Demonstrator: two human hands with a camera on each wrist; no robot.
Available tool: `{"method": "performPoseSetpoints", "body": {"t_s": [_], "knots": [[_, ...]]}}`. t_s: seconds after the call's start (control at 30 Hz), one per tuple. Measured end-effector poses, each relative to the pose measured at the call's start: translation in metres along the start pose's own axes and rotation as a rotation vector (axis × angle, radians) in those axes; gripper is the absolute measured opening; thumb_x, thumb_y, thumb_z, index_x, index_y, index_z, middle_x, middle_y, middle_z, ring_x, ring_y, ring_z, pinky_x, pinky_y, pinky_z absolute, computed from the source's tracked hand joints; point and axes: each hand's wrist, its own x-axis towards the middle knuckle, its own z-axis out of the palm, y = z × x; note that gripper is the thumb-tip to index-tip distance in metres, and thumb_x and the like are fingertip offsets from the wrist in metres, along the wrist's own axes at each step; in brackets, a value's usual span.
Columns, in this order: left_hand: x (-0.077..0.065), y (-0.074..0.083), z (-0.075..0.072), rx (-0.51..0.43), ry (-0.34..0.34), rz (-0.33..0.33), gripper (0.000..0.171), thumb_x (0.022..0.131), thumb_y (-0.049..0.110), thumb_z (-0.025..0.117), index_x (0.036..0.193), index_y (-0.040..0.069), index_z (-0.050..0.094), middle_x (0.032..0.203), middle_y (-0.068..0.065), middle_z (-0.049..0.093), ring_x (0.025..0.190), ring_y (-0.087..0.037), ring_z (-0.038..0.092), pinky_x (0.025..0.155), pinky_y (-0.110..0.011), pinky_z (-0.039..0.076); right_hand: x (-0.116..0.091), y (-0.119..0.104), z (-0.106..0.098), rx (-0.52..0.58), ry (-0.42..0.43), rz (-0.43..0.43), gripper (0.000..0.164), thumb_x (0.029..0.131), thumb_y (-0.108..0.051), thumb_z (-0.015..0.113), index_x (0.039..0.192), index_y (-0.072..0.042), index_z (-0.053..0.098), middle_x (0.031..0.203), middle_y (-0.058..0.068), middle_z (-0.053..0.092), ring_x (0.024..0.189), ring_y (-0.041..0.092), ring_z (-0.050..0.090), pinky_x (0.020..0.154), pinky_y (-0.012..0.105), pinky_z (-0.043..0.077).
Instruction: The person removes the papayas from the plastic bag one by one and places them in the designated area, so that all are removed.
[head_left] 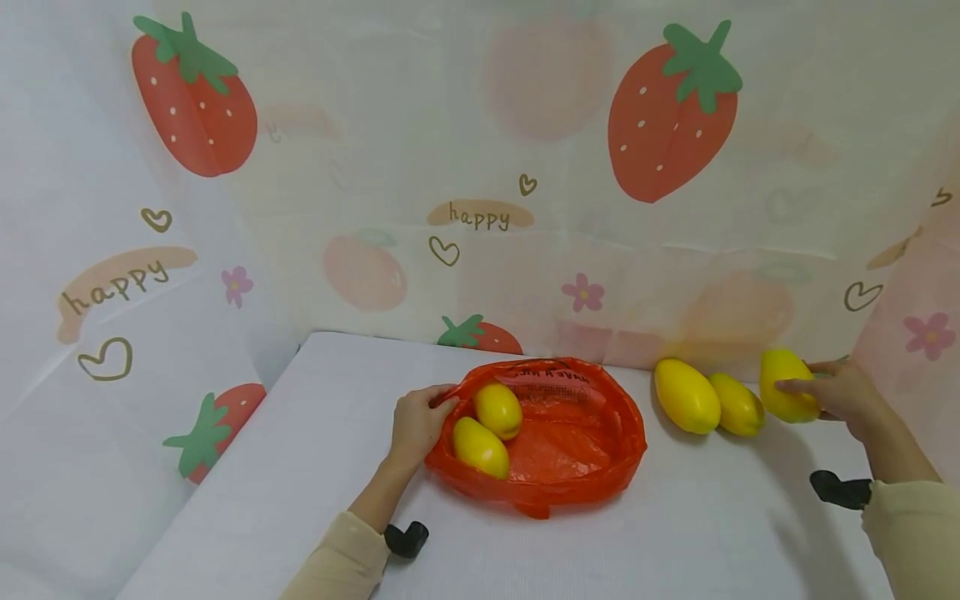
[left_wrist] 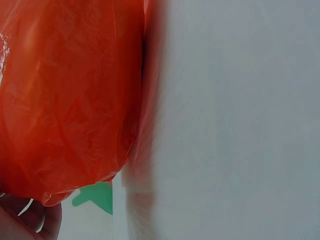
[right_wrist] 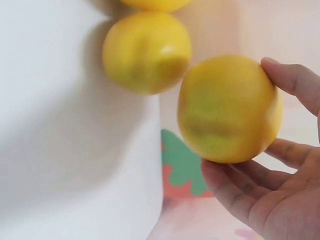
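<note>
A red plastic bag (head_left: 562,454) lies with its mouth spread wide, and two yellow oval fruits (head_left: 482,448) sit in its left side. My left hand (head_left: 416,427) grips the bag's left rim, with the fingertips partly hidden behind the red film (left_wrist: 65,100). At the right, my right hand (head_left: 847,390) holds another yellow oval fruit (head_left: 786,385) between thumb and fingers. The right wrist view shows this fruit (right_wrist: 230,110) with a greenish patch, held above the table level. Beside it, two more yellow fruits (head_left: 686,397) rest on the table against the back wall.
The white table (head_left: 697,533) meets a printed cloth wall (head_left: 390,183) with strawberries, hearts and flowers at the back. Similar cloth hangs at the left and right sides. A black wrist-mounted piece (head_left: 407,540) sticks out from each sleeve.
</note>
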Motion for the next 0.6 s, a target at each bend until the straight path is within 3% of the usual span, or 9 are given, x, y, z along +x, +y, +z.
{"method": "performPoseSetpoints", "body": {"t_s": [0.17, 0.37, 0.47, 0.6], "knots": [[0.0, 0.0, 0.001, 0.003, 0.003, -0.024, 0.023, 0.091, 0.014, 0.068, 0.111, 0.006, 0.074, 0.104, -0.01, 0.075, 0.096, -0.026, 0.068, 0.088, -0.038, 0.059, 0.002, 0.009, 0.004, -0.019, 0.026, -0.041, 0.084, 0.094, -0.04, 0.06, 0.137, 0.025, 0.027, 0.125, 0.042, 0.041, 0.096, 0.038, 0.056, 0.076, 0.039, 0.06], [0.001, -0.001, 0.002, -0.001, -0.004, -0.042, 0.023, 0.091, 0.015, 0.068, 0.112, 0.006, 0.073, 0.104, -0.01, 0.075, 0.097, -0.026, 0.068, 0.088, -0.038, 0.058, 0.007, 0.019, 0.008, -0.026, 0.02, -0.044, 0.08, 0.093, -0.036, 0.061, 0.135, 0.025, 0.029, 0.115, 0.037, 0.048, 0.089, 0.031, 0.056, 0.066, 0.026, 0.055], [0.0, -0.001, 0.002, -0.003, -0.006, -0.041, 0.024, 0.091, 0.015, 0.068, 0.113, 0.006, 0.073, 0.105, -0.01, 0.075, 0.097, -0.026, 0.069, 0.088, -0.038, 0.058, 0.008, 0.024, 0.009, -0.029, 0.01, -0.02, 0.085, 0.093, -0.039, 0.061, 0.137, 0.024, 0.026, 0.122, 0.04, 0.043, 0.093, 0.036, 0.054, 0.069, 0.028, 0.054], [0.0, -0.001, 0.002, -0.009, -0.011, -0.037, 0.024, 0.091, 0.015, 0.068, 0.113, 0.006, 0.073, 0.105, -0.011, 0.075, 0.098, -0.026, 0.069, 0.089, -0.038, 0.058, 0.008, 0.03, 0.013, -0.012, -0.01, 0.039, 0.092, 0.093, -0.043, 0.061, 0.14, 0.024, 0.018, 0.134, 0.044, 0.03, 0.103, 0.046, 0.046, 0.082, 0.046, 0.055]]}}
